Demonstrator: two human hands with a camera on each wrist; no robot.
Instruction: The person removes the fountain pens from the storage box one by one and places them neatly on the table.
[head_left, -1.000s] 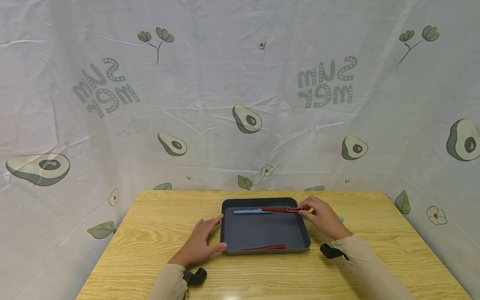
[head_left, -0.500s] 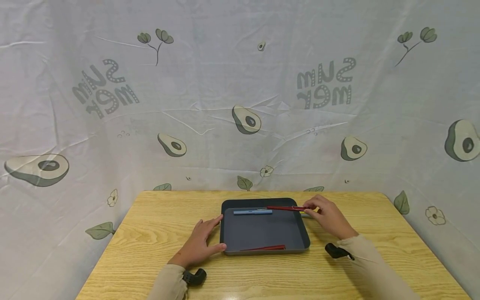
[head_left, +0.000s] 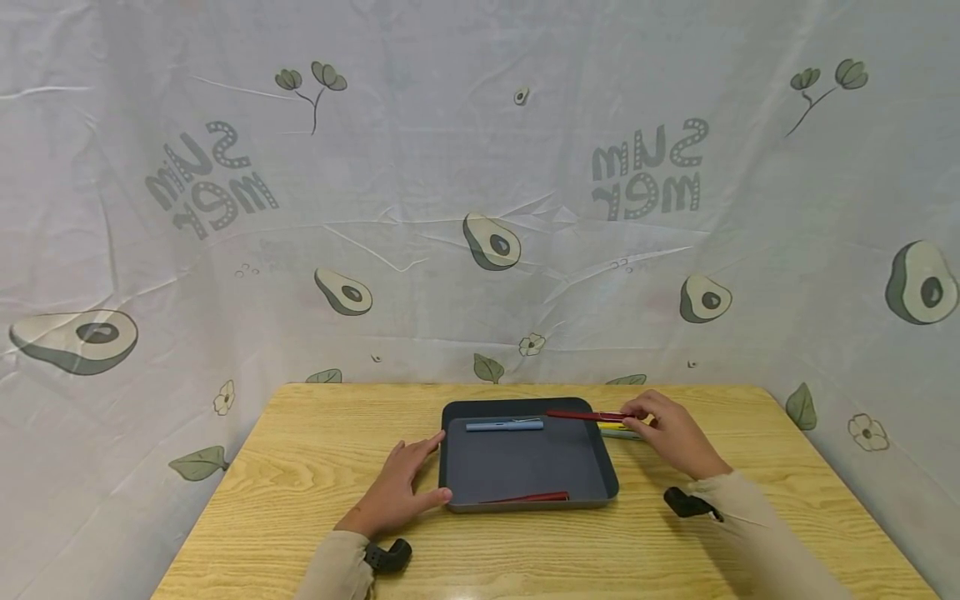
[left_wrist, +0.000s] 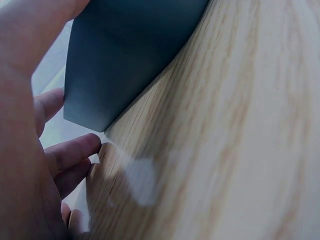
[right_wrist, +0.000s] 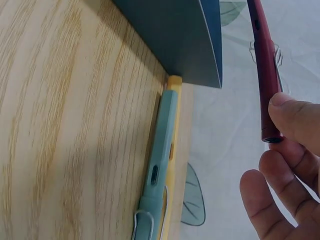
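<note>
My right hand [head_left: 667, 429] pinches a dark red clip pen [head_left: 581, 415] near one end, between thumb and fingers. In the right wrist view the pen [right_wrist: 266, 75] is raised beyond the tray's wall, its clip by the thumb. The pen's other end reaches over the back right of a dark grey tray [head_left: 525, 467]. My left hand [head_left: 397, 492] rests at the tray's left side, thumb and forefinger spread along its edge. Inside the tray, a light blue pen [head_left: 504, 426] lies toward the back and another red pen [head_left: 528, 498] along the front wall.
Right of the tray, a teal pen [right_wrist: 160, 145] and a yellow pen [right_wrist: 172, 165] lie side by side on the wooden table [head_left: 315, 442], partly under my right hand in the head view. A printed curtain [head_left: 420, 333] hangs behind the table.
My right hand has moved right with the red pen, drawing it partly past the tray's right edge. More of the yellow and teal pens shows. The left hand stays put.
</note>
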